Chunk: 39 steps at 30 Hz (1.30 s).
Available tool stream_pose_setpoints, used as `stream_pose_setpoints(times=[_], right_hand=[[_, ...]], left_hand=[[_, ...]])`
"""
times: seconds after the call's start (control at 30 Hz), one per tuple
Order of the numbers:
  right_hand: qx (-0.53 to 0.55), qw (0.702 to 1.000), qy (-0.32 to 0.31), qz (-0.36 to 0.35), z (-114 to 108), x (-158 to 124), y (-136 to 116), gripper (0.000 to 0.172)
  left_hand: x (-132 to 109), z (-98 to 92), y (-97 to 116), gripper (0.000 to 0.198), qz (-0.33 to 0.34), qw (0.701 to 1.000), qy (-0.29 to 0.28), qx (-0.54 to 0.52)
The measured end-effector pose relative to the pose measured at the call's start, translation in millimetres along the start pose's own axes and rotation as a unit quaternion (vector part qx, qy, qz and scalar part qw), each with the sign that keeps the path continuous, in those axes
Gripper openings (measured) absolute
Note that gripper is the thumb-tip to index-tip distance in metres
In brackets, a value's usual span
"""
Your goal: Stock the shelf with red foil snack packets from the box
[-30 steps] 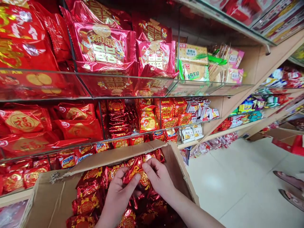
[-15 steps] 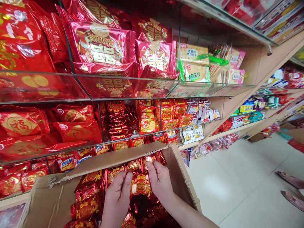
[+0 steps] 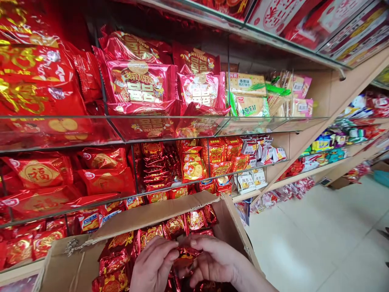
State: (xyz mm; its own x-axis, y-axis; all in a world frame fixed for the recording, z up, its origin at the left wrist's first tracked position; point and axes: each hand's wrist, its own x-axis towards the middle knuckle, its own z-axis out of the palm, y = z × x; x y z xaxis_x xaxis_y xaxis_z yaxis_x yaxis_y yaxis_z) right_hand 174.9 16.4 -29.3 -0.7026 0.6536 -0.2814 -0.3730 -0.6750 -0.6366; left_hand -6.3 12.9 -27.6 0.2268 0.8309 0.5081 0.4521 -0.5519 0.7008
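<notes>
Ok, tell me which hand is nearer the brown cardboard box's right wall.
Right. The right hand sits left of that wall; the left hand lies farther left.

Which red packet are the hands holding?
The small red packet between the left hand and right hand; the other packets in the cardboard box lie outside their grasp.

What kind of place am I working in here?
Likely a snack shop: glass-fronted shelves stocked with packaged biscuits, an open cardboard box of red wrapped packets in front, and a tiled floor alongside.
</notes>
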Motion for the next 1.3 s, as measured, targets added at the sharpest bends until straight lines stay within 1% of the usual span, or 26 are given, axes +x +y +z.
stream_pose_setpoints(times=[0.03,0.1,0.17,0.23,0.27,0.3,0.33,0.37,0.43,0.5,0.53,0.6,0.67,0.73,0.8,0.87,0.9,0.93,0.97,1.0,1.03,1.07,1.1,1.17,1.23,1.3], right_hand=[[0.009,0.999,0.033,-0.038,0.5,0.3,-1.0,0.027],[0.0,0.987,0.101,-0.122,3.0,0.2,-3.9,0.027],[-0.054,0.967,0.148,-0.199,7.1,-2.3,-7.9,0.03],[-0.156,0.933,0.176,-0.271,12.1,-7.2,-12.0,0.034],[-0.217,0.91,0.185,-0.3,14.6,-9.9,-13.7,0.036],[-0.267,0.888,0.191,-0.323,17.0,-12.4,-14.7,0.039],[-0.297,0.872,0.195,-0.337,18.9,-14.3,-15.1,0.044],[-0.302,0.868,0.199,-0.34,20.2,-15.3,-14.7,0.049],[-0.245,0.885,0.228,-0.324,20.7,-14.1,-11.7,0.05],[-0.17,0.899,0.276,-0.294,18.4,-9.0,-6.6,0.032],[-0.153,0.898,0.298,-0.286,16.6,-5.7,-3.7,0.026],[-0.151,0.892,0.315,-0.285,12.7,0.9,2.4,0.03],[-0.155,0.887,0.315,-0.3,9.7,5.3,7.2,0.033],[-0.159,0.879,0.323,-0.314,8.0,6.5,8.9,0.033],[-0.194,0.861,0.334,-0.332,8.0,4.1,6.3,0.03],[-0.278,0.814,0.34,-0.38,10.6,-1.8,-0.3,0.022],[-0.335,0.781,0.327,-0.414,13.0,-5.7,-4.2,0.017],[-0.393,0.745,0.302,-0.447,16.2,-9.9,-7.9,0.014],[-0.447,0.712,0.264,-0.473,19.7,-14.2,-10.9,0.016],[-0.489,0.688,0.222,-0.488,23.3,-18.2,-12.9,0.02],[-0.518,0.675,0.185,-0.491,26.5,-21.6,-13.6,0.023],[-0.53,0.677,0.164,-0.484,28.9,-24.1,-13.0,0.024],[-0.521,0.692,0.162,-0.472,30.4,-25.6,-11.0,0.025],[-0.446,0.757,0.202,-0.433,30.0,-25.1,-4.4,0.032],[-0.32,0.832,0.256,-0.374,26.3,-20.5,3.0,0.041],[-0.213,0.881,0.277,-0.319,21.7,-13.6,8.3,0.04]], left_hand=[[0.2,1.3,1.4,0.014,-0.029,0.999,0.002,-0.032],[1.1,5.1,6.7,0.026,-0.121,0.986,0.019,-0.117],[2.8,9.5,13.8,0.039,-0.228,0.943,0.038,-0.238],[5.1,13.0,20.1,0.038,-0.301,0.896,0.033,-0.324],[6.1,14.2,22.3,0.039,-0.313,0.886,0.027,-0.34],[6.9,15.1,23.7,0.042,-0.314,0.886,0.024,-0.34],[7.4,15.7,24.3,0.046,-0.308,0.892,0.025,-0.331],[7.6,16.1,24.2,0.047,-0.297,0.899,0.029,-0.321],[7.2,16.8,23.1,0.045,-0.28,0.907,0.038,-0.313],[6.3,17.5,21.8,0.044,-0.274,0.911,0.04,-0.307],[5.9,17.9,21.5,0.044,-0.272,0.912,0.043,-0.303],[5.5,18.5,21.2,0.049,-0.28,0.908,0.053,-0.307],[5.7,18.3,20.8,0.053,-0.307,0.892,0.05,-0.328],[6.7,17.6,19.3,0.055,-0.339,0.865,0.036,-0.368],[8.5,16.6,16.4,0.051,-0.361,0.839,0.043,-0.405],[11.3,14.6,14.1,0.046,-0.398,0.801,0.049,-0.444],[12.9,12.9,14.1,0.049,-0.427,0.77,0.026,-0.474],[14.7,10.6,15.3,0.056,-0.455,0.73,-0.015,-0.509],[16.3,7.6,17.8,0.064,-0.475,0.689,-0.06,-0.544],[17.8,4.2,21.4,0.066,-0.483,0.657,-0.094,-0.571],[19.1,0.5,25.9,0.061,-0.482,0.647,-0.105,-0.581],[20.2,-3.1,31.0,0.049,-0.477,0.659,-0.088,-0.575],[21.2,-6.3,36.2,0.041,-0.47,0.682,-0.059,-0.558],[22.5,-10.4,44.9,0.05,-0.461,0.724,-0.001,-0.514],[22.8,-10.7,49.0,0.062,-0.446,0.751,0.021,-0.486],[21.7,-7.6,46.6,0.066,-0.417,0.784,0.033,-0.459]])
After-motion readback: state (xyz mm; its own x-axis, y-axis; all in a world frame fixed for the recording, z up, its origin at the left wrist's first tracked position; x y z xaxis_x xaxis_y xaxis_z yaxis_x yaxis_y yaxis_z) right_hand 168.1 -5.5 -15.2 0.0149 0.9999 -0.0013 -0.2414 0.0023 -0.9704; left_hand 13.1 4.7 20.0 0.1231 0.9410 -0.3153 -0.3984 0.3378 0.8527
